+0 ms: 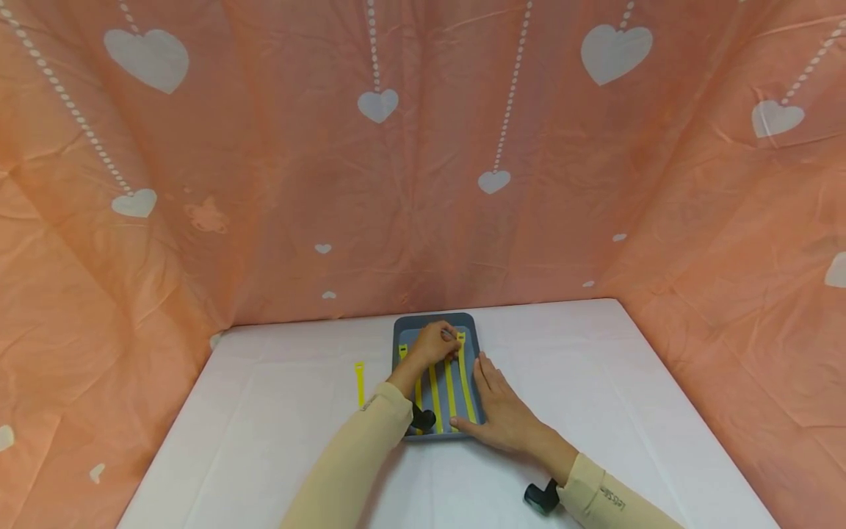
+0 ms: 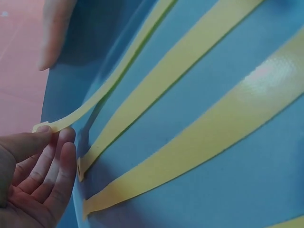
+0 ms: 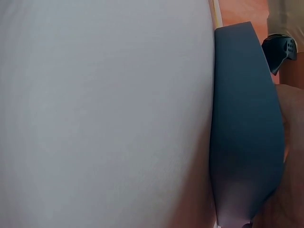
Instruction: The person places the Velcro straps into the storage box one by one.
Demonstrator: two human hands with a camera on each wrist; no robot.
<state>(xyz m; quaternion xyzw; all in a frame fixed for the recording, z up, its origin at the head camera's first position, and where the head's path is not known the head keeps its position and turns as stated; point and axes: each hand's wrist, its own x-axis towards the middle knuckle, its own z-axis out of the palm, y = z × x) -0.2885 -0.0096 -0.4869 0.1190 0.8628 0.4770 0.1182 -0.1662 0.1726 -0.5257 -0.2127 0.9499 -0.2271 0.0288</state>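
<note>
A grey-blue tray (image 1: pixel 432 318) lies on the table, with several yellow cable straps (image 1: pixel 434 389) side by side in it, lengthwise. My left hand (image 1: pixel 432 345) reaches over its far part. Between thumb and fingers it pinches the slotted end of the rightmost strap (image 2: pixel 109 90), raised off the tray floor in the left wrist view. My right hand (image 1: pixel 505 411) rests against the tray's right side with fingers straight and the thumb over the rim. In the right wrist view the tray's outer wall (image 3: pixel 247 123) hides part of a hand.
Left of the tray, another yellow strap (image 1: pixel 360 382) lies on the white tablecloth (image 1: pixel 277 426). A pink curtain (image 1: pixel 423 220) with white hearts hangs behind the table and along both sides. A dark wrist device (image 1: pixel 542 498) sits by the right sleeve.
</note>
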